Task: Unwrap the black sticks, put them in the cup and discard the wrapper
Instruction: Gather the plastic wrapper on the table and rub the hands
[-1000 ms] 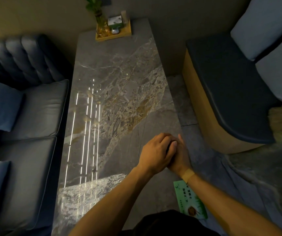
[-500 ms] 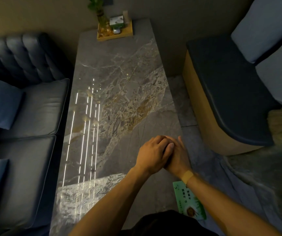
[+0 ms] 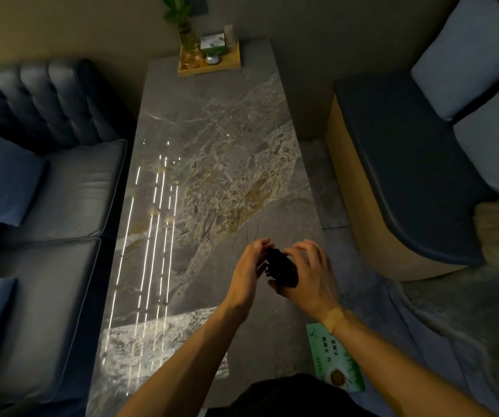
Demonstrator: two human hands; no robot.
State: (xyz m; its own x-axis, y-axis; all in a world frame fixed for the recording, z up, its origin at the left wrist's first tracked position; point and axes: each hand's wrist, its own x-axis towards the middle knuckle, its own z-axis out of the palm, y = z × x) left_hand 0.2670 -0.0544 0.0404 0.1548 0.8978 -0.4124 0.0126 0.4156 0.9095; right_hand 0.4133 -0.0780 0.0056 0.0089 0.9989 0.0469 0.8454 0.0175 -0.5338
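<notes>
A dark bundle of black sticks [image 3: 281,267] sits between my two hands, low over the near right part of the grey marble table [image 3: 212,145]. My right hand [image 3: 310,276] cups it from the right, with fingers curled over its top. From the left, my left hand [image 3: 246,267] presses its fingertips against the bundle's edge. In the dim light I cannot make out a wrapper on the bundle.
A green printed leaflet [image 3: 337,361] lies at the table's near right corner. A wooden tray [image 3: 212,67] with a plant and a small box stands at the far end. A blue sofa [image 3: 46,191] runs along the left and a cushioned bench [image 3: 408,191] along the right.
My hands were clasped tightly together, the left covering the right. They have parted, and the black bundle now shows between them.
</notes>
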